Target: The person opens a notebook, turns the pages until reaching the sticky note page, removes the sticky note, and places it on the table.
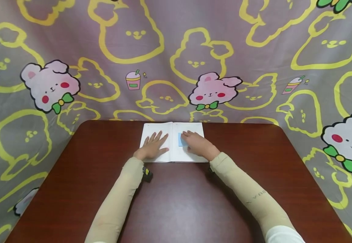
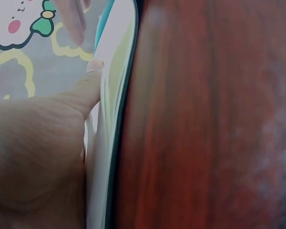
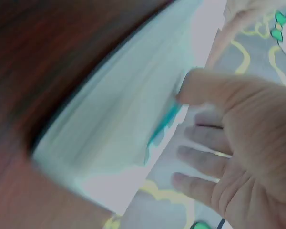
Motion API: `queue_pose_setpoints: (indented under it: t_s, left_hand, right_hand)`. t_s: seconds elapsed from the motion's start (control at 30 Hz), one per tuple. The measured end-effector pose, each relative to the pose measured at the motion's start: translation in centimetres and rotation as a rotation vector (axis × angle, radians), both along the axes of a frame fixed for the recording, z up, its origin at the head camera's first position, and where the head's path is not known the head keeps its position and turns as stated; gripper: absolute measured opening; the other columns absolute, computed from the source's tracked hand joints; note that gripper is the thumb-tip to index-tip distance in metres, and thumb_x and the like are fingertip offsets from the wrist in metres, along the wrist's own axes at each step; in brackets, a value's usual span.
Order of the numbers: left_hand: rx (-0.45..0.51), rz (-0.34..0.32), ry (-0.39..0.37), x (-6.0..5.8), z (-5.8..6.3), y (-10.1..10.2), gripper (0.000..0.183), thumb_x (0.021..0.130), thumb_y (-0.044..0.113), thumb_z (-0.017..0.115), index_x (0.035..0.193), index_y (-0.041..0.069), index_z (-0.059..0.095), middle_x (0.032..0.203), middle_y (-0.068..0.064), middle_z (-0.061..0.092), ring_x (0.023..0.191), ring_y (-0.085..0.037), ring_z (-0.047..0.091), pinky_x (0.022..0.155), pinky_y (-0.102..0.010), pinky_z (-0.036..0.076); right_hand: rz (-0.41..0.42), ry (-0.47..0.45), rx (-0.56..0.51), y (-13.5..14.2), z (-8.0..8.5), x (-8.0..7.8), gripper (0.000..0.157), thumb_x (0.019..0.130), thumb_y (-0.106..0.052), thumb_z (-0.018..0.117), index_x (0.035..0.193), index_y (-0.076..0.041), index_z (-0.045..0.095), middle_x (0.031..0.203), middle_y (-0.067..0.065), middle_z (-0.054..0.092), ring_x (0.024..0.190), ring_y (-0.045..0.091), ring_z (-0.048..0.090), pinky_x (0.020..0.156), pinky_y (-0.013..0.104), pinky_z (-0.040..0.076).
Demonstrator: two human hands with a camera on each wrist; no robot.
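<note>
An open notebook with white pages and a dark cover lies at the far side of the table. My left hand rests on its left page, fingers spread and straight; the left wrist view shows the thumb along the page. A square blue sticky note sits on the right page, partly hidden under my right hand. In the right wrist view, that hand's thumb tip overlaps the blue note, with the other fingers loosely extended and holding nothing.
The reddish-brown wooden table stretches from the notebook toward me. Behind it hangs a grey curtain printed with yellow outlines and pink cartoon bears. A small black device is strapped at my left wrist.
</note>
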State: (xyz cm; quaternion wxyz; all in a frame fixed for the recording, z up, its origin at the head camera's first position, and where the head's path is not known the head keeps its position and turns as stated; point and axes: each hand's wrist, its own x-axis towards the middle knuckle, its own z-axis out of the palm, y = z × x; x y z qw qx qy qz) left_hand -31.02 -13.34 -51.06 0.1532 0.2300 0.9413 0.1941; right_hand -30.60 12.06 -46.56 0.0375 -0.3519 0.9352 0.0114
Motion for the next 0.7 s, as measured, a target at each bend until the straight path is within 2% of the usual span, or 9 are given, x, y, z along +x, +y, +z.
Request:
queue_pose_setpoints:
  t_s: [0.17, 0.3, 0.43, 0.7]
  left_hand:
    - [-0.007, 0.003, -0.006, 0.2, 0.4, 0.3, 0.073, 0.106, 0.053, 0.039, 0.165, 0.021, 0.011, 0.171, -0.013, -0.005, 0.156, -0.04, -0.009, 0.123, -0.061, -0.007]
    - [-0.005, 0.0, 0.01, 0.1, 0.6, 0.4, 0.072, 0.107, 0.05, 0.04, 0.165, 0.019, 0.011, 0.171, -0.014, -0.004, 0.156, -0.04, -0.009, 0.124, -0.061, -0.007]
    - [-0.004, 0.003, 0.02, 0.0, 0.6, 0.2, 0.072, 0.107, 0.048, 0.041, 0.165, 0.018, 0.012, 0.171, -0.015, -0.004, 0.156, -0.041, -0.008, 0.123, -0.061, -0.007]
    - [-0.005, 0.004, 0.001, 0.0, 0.7, 0.2, 0.071, 0.107, 0.048, 0.041, 0.165, 0.019, 0.011, 0.171, -0.014, -0.004, 0.157, -0.04, -0.008, 0.124, -0.06, -0.006]
  right_hand:
    - [0.032, 0.104, 0.094, -1.5, -0.5, 0.5, 0.029, 0.101, 0.004, 0.051, 0.129, 0.008, 0.06, 0.126, 0.023, 0.065, 0.114, 0.034, 0.066, 0.095, 0.041, 0.056]
    - [0.047, 0.179, 0.072, -1.9, -0.7, 0.7, 0.018, 0.098, 0.009, 0.053, 0.11, 0.007, 0.066, 0.104, 0.02, 0.067, 0.093, 0.032, 0.069, 0.081, 0.037, 0.059]
    - [0.037, 0.181, 0.024, -2.3, -0.9, 0.3, 0.013, 0.096, 0.01, 0.056, 0.099, 0.004, 0.067, 0.094, 0.02, 0.068, 0.087, 0.033, 0.068, 0.078, 0.04, 0.059]
    - [-0.043, 0.121, -0.025, -2.8, -1.0, -0.2, 0.011, 0.093, 0.008, 0.058, 0.091, 0.002, 0.067, 0.088, 0.02, 0.068, 0.084, 0.036, 0.069, 0.075, 0.043, 0.059]
